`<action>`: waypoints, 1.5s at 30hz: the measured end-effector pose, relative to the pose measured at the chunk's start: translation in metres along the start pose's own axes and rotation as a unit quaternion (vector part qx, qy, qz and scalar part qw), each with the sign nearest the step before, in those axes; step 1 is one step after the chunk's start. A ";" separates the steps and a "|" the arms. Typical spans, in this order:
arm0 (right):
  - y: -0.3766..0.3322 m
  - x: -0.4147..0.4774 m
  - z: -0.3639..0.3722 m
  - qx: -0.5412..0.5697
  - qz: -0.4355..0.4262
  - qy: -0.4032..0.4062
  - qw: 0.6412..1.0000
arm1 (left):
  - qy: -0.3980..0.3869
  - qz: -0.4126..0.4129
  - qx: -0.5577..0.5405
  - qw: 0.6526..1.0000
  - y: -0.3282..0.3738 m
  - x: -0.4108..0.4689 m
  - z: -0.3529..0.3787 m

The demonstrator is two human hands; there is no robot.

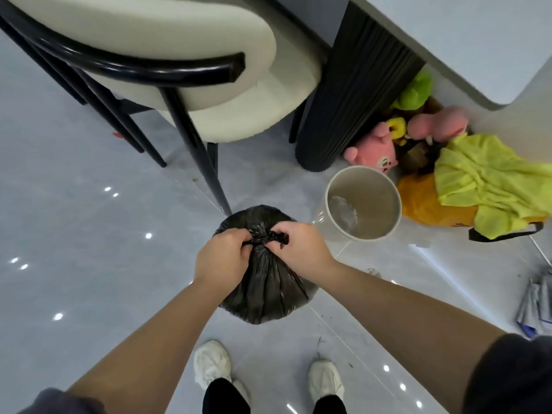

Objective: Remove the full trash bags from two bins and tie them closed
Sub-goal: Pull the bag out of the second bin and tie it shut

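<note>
The grey glossy floor (74,219) fills most of what I see, dotted with reflections of ceiling lights. At the upper left is a chair (209,55) with a cream cushion and a thin black frame, one of its legs coming down just beyond the bag. The pale bench (463,40) crosses the upper right corner on a black fluted pedestal (352,100).

The black trash bag (265,294) is in the middle, directly in front of me, between my feet and the chair leg. It is full and round, out of the bin. I cannot tell whether it rests on the floor or hangs from my grip.

To the right, a yellow-green cloth (484,180) lies over an orange bag (424,201). Between that heap and the trash bag stands the beige bin (397,201), upright and open, with something clear and crinkled at its bottom. A pink plush toy (373,147) lies against the foot of the pedestal, with more soft toys behind it.

My white shoes, left (212,363) and right (324,377), stand apart below the bag.

Both hands are clenched on the bag's gathered top: my left hand (221,258) and right hand (301,246) each pinch one side of the twisted neck (268,236), knuckles up, close together.
</note>
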State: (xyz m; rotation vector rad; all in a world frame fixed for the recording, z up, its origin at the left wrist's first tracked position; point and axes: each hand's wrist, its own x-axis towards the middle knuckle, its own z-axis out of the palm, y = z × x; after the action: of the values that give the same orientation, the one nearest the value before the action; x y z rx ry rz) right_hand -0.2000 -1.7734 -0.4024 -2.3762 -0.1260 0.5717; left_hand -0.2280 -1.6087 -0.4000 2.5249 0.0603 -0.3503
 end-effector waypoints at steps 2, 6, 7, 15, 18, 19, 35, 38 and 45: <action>-0.020 -0.002 0.010 -0.002 0.011 -0.010 1.000 | -0.007 -0.001 -0.005 1.000 -0.015 -0.005 -0.015; -0.058 -0.001 0.032 -0.001 0.023 -0.004 1.000 | -0.025 0.014 -0.015 0.999 -0.049 -0.006 -0.047; -0.068 0.000 0.037 0.000 0.026 -0.004 1.000 | -0.030 0.018 -0.013 0.999 -0.056 -0.006 -0.056; -0.157 0.033 0.059 0.005 0.029 -0.023 0.999 | -0.058 0.022 0.020 0.998 -0.108 0.012 -0.138; -0.186 0.054 0.061 0.010 0.034 -0.056 0.998 | -0.069 0.011 0.040 0.997 -0.123 0.025 -0.165; -0.195 0.062 0.061 0.012 0.034 -0.063 0.997 | -0.075 0.006 0.046 0.996 -0.128 0.031 -0.173; -0.319 0.222 0.110 0.076 0.086 -0.104 0.988 | -0.114 0.062 0.076 0.989 -0.264 0.176 -0.283; -0.351 0.251 0.127 0.088 0.109 -0.090 0.986 | -0.122 0.077 0.079 0.986 -0.295 0.204 -0.309; -0.429 0.325 0.166 0.128 0.121 -0.054 0.983 | -0.150 0.082 0.050 0.984 -0.373 0.265 -0.378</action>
State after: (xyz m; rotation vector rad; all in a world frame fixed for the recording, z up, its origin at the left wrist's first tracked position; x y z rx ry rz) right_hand 0.0464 -1.2685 -0.3581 -2.1227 0.1820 0.7819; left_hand 0.0722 -1.0977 -0.3729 2.5241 -0.2870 -0.6768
